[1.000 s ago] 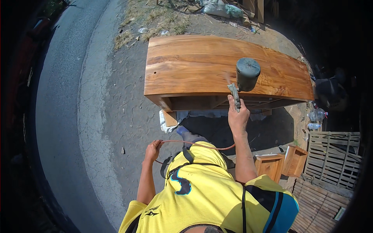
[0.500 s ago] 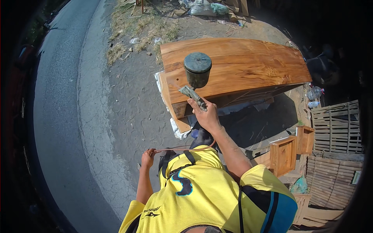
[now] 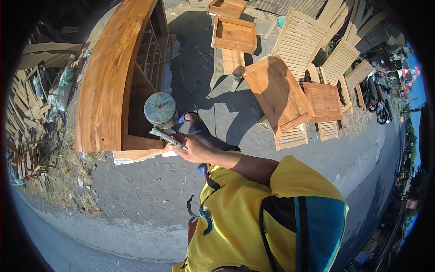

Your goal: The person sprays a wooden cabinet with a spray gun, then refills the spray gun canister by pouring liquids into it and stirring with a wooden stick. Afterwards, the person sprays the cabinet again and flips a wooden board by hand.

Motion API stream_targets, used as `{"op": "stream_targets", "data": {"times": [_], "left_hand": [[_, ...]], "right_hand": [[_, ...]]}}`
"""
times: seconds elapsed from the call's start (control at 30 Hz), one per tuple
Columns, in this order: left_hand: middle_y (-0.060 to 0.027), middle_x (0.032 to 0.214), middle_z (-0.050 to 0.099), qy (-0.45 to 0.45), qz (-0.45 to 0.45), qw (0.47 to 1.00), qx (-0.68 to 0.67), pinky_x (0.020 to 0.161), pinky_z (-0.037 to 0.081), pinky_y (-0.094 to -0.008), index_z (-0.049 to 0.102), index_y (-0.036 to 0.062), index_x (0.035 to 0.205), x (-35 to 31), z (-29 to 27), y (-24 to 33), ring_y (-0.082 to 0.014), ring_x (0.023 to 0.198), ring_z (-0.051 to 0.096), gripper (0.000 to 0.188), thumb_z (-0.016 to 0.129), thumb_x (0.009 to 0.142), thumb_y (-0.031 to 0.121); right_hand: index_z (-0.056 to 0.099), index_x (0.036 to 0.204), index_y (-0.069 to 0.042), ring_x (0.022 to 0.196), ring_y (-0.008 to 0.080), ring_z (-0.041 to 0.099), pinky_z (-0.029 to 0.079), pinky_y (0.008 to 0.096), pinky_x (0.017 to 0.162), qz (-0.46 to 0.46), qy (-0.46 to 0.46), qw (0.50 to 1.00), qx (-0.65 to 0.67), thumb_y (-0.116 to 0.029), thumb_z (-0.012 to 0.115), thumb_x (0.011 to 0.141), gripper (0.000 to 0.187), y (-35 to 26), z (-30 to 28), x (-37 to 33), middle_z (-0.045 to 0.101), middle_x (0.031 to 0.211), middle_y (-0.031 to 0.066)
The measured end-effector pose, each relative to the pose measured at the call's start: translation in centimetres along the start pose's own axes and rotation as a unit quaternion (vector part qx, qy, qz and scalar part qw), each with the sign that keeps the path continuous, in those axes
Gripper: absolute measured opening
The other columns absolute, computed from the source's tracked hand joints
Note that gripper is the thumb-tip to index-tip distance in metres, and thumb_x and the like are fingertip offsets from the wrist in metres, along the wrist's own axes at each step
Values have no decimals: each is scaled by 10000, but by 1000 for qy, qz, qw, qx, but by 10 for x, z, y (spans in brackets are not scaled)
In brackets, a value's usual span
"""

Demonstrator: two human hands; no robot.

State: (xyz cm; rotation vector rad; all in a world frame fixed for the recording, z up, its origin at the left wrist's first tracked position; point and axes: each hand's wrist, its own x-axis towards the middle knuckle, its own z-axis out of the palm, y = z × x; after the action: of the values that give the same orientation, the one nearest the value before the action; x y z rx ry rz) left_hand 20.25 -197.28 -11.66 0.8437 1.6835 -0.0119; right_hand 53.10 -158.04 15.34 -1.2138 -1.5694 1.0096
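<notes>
My right hand (image 3: 194, 148) is closed round the handle of a spray gun (image 3: 166, 137). A round, dull grey-green paint cup (image 3: 160, 109) with a lid sits on top of the gun. The gun is held beside the near end of a long wooden cabinet (image 3: 108, 68), which has a smooth orange-brown panel and open compartments. Whether the nozzle is spraying, I cannot tell. My left hand does not show; my yellow shirt fills the lower part of the view.
Wooden drawers (image 3: 235, 34) rest on a stand beyond the cabinet. To the right, wooden panels (image 3: 278, 93) lean on slatted chairs (image 3: 301, 38). Scrap wood (image 3: 34, 86) is piled at the far left. Paved road (image 3: 90, 247) runs behind me, and a motorcycle (image 3: 383, 109) stands far right.
My view has swung to the right, so the cabinet now lies at the left and the chairs show. The spray gun stays in my right hand. My left hand has left the view.
</notes>
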Motion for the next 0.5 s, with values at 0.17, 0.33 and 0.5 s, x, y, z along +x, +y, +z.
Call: {"op": "stream_targets", "data": {"times": [0.17,0.33,0.5], "left_hand": [[-94,938,750,55,-61,996,-23,616,552,-324,710,70,1282,54,-90,53,-158,712,697,418,806,910,235],[-135,996,764,107,170,979,-27,771,573,-360,634,52,1366,129,-164,164,-203,853,710,412,698,995,221],[-98,1007,755,86,252,964,-13,730,529,-338,631,76,1387,127,-164,247,-192,910,710,406,641,1021,250]], "right_hand": [[607,1146,-4,778,314,678,526,400,698,65,128,990,1,-185,704,1012,246,0,-56,-62,670,896,148],[584,1159,-1,785,200,664,540,329,711,73,281,952,97,-136,694,1012,228,39,-79,-91,656,904,97],[599,1182,20,770,130,658,567,281,659,52,324,933,147,-68,620,1007,197,50,-112,-107,615,947,64]]}}
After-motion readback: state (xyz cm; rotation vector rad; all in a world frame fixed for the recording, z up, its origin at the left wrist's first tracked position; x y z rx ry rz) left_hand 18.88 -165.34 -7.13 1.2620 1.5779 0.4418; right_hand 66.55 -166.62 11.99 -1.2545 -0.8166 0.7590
